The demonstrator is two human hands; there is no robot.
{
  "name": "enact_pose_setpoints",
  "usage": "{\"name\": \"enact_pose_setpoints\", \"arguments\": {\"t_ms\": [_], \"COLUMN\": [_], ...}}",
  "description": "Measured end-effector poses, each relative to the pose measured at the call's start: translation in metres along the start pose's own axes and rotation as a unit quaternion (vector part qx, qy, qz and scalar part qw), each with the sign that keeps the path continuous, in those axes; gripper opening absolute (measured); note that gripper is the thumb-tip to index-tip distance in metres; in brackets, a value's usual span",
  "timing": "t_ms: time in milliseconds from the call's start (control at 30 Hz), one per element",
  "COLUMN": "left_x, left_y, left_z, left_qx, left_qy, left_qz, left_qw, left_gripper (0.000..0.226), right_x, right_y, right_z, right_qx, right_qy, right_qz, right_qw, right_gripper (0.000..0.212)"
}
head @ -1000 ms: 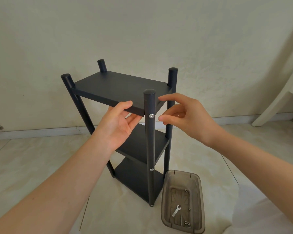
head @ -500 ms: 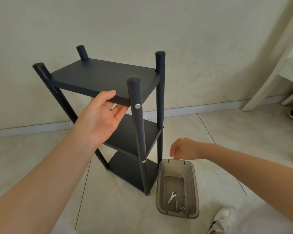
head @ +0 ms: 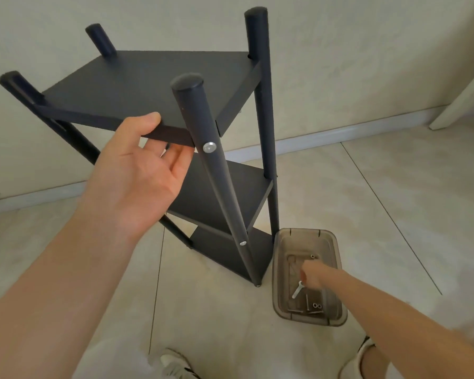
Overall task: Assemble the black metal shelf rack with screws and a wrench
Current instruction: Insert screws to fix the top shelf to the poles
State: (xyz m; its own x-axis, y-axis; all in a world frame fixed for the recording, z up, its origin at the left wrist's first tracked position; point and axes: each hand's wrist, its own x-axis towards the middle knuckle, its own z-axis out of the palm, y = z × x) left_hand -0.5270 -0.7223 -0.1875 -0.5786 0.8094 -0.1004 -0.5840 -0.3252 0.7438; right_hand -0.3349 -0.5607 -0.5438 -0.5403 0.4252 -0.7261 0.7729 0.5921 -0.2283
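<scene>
Black metal three-tier shelf rack [head: 148,86] stands on floor; stiff, judged light | left hand [head: 137,173] grips top-shelf edge, thumb above | right hand [head: 311,277] fingers bunched at small silver wrench [head: 297,291] in smoky plastic tray [head: 323,235], hold unclear

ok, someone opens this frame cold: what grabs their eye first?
The black shelf rack stands upright and fills the centre. The left hand grips the front edge of its top shelf, beside a silver screw in the near post. Low right, the right hand is down in the smoky plastic tray by the rack's foot, curled at the upper end of the wrench; whether it holds it is unclear.
</scene>
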Motion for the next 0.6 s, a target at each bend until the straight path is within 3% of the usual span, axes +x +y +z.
{"name": "enact_pose_setpoints", "arguments": {"t_ms": [200,333,600], "left_x": [0.001,0.003,0.001], "left_y": [0.0,0.0,-0.003], "left_z": [-0.003,0.0,0.009], "left_qx": [0.024,0.028,0.015], "left_qy": [-0.01,-0.013,0.009], "left_qz": [0.007,0.004,0.007], "left_qw": [1.0,1.0,1.0], "left_gripper": [0.007,0.017,0.016], "right_x": [0.015,0.018,0.026], "right_y": [0.007,0.006,0.009], "right_z": [0.039,0.049,0.062], "right_qx": [-0.048,-0.109,-0.177], "right_qy": [-0.038,-0.016,0.007], "right_qz": [0.007,0.003,0.026], "right_qw": [0.998,0.994,0.984], "right_gripper": [0.03,0.034,0.042]}}
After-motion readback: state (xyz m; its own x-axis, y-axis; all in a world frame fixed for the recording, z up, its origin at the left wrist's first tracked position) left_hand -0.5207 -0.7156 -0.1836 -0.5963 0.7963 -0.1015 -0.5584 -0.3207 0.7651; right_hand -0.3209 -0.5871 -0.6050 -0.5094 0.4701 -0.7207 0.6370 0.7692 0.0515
